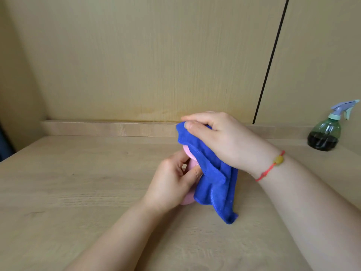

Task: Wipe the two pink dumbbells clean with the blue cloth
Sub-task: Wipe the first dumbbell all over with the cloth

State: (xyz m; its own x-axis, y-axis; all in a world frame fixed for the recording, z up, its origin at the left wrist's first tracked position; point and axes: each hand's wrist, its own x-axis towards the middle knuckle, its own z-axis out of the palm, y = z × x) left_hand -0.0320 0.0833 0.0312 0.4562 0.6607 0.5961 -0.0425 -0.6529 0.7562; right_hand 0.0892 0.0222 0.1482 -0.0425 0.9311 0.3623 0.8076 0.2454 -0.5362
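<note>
No readable writing or labels anywhere. One dumbbell (pixel 188 174) in view, stood roughly upright on the worktop (pixel 68 182), mid-frame. Mostly hidden: only bits of pink show at the upper head, the grip and the lower head. Second dumbbell not in view.

Left hand (pixel 173 182) is wrapped around the dumbbell grip, fingers curled closed on it. Right hand (pixel 216 139) sits over the top end, fingers bent and clamped on the cloth (pixel 213 178), pressing it onto the upper head. Cloth drapes down the right side of the dumbbell, lower corner reaching the worktop. Red string bracelet (pixel 270 166) with a yellow bead on the right wrist.

Worktop is light wood, with bare surface to the left and front of the hands. Low wooden ledge (pixel 109 129) runs along the back, under a wood panel wall (pixel 146 55) with a dark vertical seam at right.

Spray bottle (pixel 325 133) stands far right at the back, well apart from the hands: clear greenish body, dark liquid filling the lower part, lilac trigger head.
</note>
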